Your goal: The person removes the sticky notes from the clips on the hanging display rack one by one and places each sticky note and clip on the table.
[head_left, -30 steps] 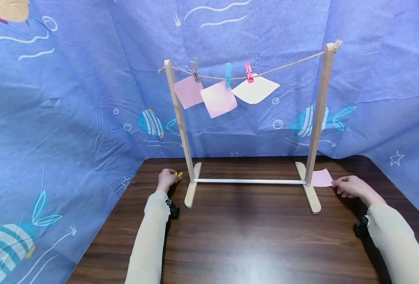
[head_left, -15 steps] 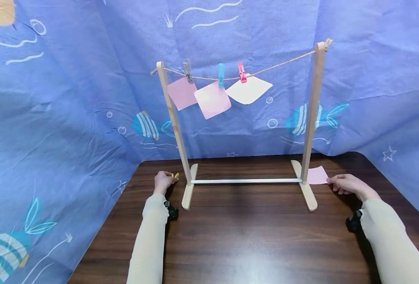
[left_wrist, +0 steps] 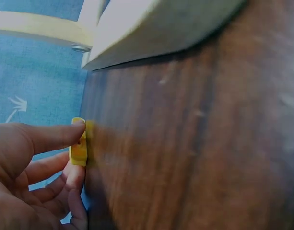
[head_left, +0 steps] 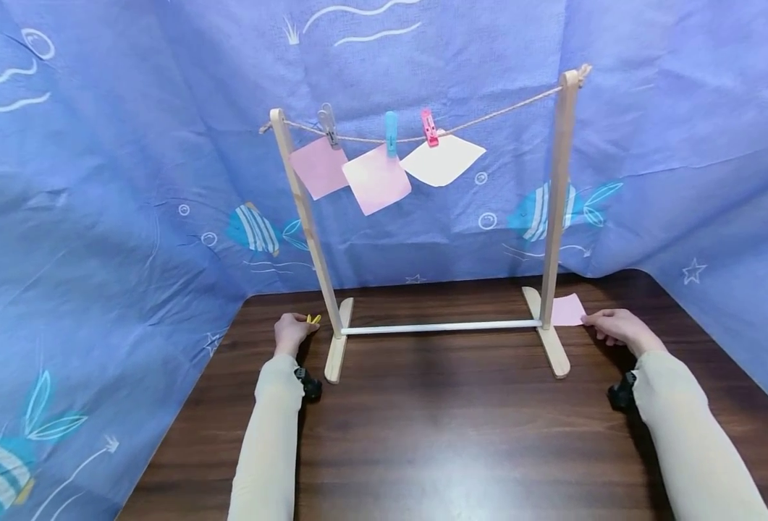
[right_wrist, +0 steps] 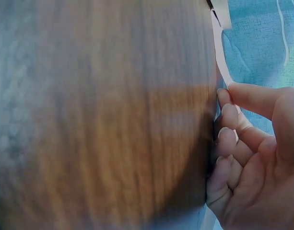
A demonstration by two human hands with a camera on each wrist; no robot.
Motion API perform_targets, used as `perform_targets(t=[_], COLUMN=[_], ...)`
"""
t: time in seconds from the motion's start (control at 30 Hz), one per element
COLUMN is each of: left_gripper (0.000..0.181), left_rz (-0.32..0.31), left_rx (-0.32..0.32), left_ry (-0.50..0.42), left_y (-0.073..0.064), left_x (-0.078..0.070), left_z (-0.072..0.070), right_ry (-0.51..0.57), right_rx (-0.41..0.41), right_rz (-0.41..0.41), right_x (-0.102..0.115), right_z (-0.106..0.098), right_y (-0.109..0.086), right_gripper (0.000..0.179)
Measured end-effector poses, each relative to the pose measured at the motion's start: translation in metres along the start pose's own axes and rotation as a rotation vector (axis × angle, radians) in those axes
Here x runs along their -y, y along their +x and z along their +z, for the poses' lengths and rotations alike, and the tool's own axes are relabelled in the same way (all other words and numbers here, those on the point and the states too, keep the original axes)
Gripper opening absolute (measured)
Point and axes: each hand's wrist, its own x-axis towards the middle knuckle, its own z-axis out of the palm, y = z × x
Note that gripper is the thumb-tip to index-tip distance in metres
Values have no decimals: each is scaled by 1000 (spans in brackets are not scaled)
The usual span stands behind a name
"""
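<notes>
Left of the rack, my left hand (head_left: 291, 332) pinches a yellow clothespin (left_wrist: 78, 148) between thumb and fingers, close over the tabletop. On the far right my right hand (head_left: 620, 329) pinches the near corner of a pink paper square (head_left: 567, 310) between thumb and index finger. That paper lies beside the rack's right foot; in the right wrist view it shows edge-on as a thin strip. Across the wooden rack (head_left: 556, 195) runs a rope (head_left: 501, 112). From it hang a pink sheet (head_left: 319, 168) under a grey clothespin (head_left: 328, 126), a paler pink sheet (head_left: 377, 181) under a blue clothespin (head_left: 391, 133), and a white sheet (head_left: 444, 161) under a red-pink clothespin (head_left: 430, 128).
The rack stands on two wooden feet, the left foot (head_left: 339, 341) and the right foot (head_left: 546, 333), joined by a white bar (head_left: 439, 328). Below lies a dark wooden table (head_left: 436, 427). A blue curtain (head_left: 384, 253) printed with fish hangs behind and at the sides.
The whole head view has shifted, with the scene sliding left. Both hands keep their pinch on the yellow clothespin and the pink paper square, with little visible movement relative to the rack.
</notes>
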Motion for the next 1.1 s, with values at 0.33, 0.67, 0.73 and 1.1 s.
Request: perform_targets(t=[0.33,0.67,0.73,1.1], left_gripper=[38,52,53,55], left_rz=[-21,-111,-150,-219], left_rx=[8,61,80,159], left_ry=[-8,-247,-355,-673], left_y=[0,-6,-9,-24], left_x=[3,15,22,39], left_z=[-5,-16,-21,-31], right_ry=[-17,-24,-18,-11], right_rx=[6,13,28,80], right_rz=[-6,-20,-15,-46], right_x=[1,-2,-2,-2], right_z=[4,4,5,-3], right_y=[-2,-3,-2,-18], right_gripper=[38,45,45,48])
